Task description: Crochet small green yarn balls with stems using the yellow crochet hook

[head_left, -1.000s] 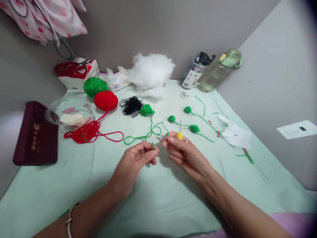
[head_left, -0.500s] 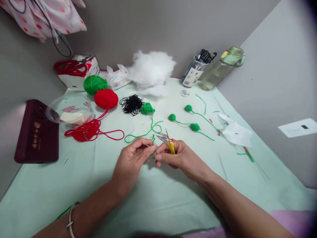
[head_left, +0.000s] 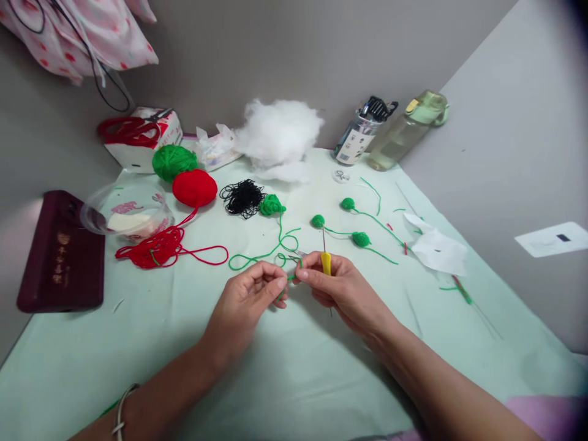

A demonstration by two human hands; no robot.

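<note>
Though thin, green yarn between hands.

Pale green cloth carries red yarn; small green yarn ball; black cord; probably scissors, half-hidden.

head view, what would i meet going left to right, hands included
Maroon case, red yarn ball, left hand, green yarn strand between the hands, right hand with yellow-handled tool, white sheet, white wall panel.
</note>
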